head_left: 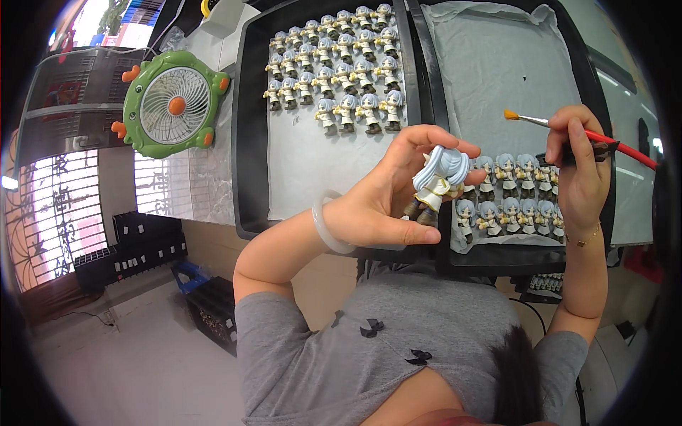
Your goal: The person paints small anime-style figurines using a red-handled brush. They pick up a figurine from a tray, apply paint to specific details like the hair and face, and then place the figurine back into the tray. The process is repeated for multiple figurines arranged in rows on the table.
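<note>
- The left hand (pixel 387 202) is closed around a small figurine (pixel 435 183) with pale blue-grey hair and a cream outfit, thumb below and fingers curled over its head, holding it up above the gap between two trays.
- A pale bangle (pixel 325 226) sits on the left wrist.
- The right hand (pixel 579 167) pinches a red-handled paintbrush (pixel 568 128), its orange bristle tip pointing left, near the figurine but apart from it.
- A thin gold bracelet (pixel 586 238) circles the right wrist.
- Just under both hands, the right black tray (pixel 604 213) carries a grey liner sheet and two rows of like figurines (pixel 508 195) at its near edge.
- The left black tray (pixel 249 142) holds more figurines (pixel 337 67) standing in rows toward its far end.
- Left of that tray, on the surface, stands a green round fan (pixel 174 103) with orange knobs.
- Black crates (pixel 131 248) stand on the floor to the lower left.
</note>
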The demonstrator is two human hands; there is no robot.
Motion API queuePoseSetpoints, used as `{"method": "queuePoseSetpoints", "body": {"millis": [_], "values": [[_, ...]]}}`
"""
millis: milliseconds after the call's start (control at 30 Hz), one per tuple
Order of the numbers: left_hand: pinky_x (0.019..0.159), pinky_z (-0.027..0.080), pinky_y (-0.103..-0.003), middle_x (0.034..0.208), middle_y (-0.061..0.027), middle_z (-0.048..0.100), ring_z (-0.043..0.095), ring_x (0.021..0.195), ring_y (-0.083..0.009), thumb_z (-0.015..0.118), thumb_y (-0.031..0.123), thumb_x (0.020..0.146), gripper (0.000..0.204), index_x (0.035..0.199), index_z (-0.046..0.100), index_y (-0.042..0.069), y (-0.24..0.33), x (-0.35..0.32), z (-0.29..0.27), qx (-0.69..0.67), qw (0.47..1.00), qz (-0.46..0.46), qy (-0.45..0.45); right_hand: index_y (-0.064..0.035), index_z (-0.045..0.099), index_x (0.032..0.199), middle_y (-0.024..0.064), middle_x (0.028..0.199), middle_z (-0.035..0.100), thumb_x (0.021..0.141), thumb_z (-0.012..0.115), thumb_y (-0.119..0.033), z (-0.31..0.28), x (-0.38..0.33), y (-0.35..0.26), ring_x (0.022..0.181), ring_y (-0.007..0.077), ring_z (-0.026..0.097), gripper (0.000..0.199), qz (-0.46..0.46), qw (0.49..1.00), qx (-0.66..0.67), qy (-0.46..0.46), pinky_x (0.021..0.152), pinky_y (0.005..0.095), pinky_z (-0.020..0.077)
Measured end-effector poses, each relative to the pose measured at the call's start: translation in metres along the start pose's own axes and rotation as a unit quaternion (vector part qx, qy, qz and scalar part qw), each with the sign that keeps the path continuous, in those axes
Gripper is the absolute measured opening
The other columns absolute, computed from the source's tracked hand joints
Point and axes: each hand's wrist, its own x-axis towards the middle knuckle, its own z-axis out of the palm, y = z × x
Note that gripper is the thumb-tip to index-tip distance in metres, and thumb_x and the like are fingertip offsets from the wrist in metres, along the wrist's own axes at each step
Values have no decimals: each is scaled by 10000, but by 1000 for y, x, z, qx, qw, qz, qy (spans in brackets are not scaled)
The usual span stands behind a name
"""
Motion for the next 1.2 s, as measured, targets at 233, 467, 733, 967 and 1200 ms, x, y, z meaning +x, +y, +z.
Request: {"method": "queuePoseSetpoints", "body": {"millis": [233,467,733,967,1200], "values": [[911,366,-344,1251,-174,351,447,1101,-266,704,-10,580,777,1216,265,77,-4,1,-7,325,939,106,-37,3,542,830,-7,575,449,895,389,-191,-1,0,0,529,39,404,256,-15,1000,-15,0,494,179,283],[838,373,-332,1142,-191,467,478,1033,-250,749,88,582,757,1173,279,37,-6,-2,-3,425,888,173,20,-1,544,833,-12,570,444,896,386,-188,-1,0,2,528,36,389,253,-11,1000,-23,9,493,180,264],[745,402,-307,1122,-191,475,495,964,-229,743,73,586,709,1134,293,43,-10,-2,-4,459,861,216,19,-6,546,833,-10,567,446,897,385,-186,3,0,0,526,37,389,249,-3,1000,-20,7,494,179,270],[708,406,-306,996,-152,498,495,901,-246,739,73,532,734,1159,362,25,-15,-2,-8,497,832,240,60,-6,545,833,-9,563,443,897,385,-188,2,1,3,518,38,385,251,2,1000,-23,1,491,181,271],[625,388,-306,843,-99,482,464,726,-233,747,163,491,633,1049,483,27,-4,-2,-5,565,800,180,89,-4,516,842,15,594,456,892,379,-204,6,-6,2,516,64,413,248,-27,997,42,-63,474,188,276]]}}
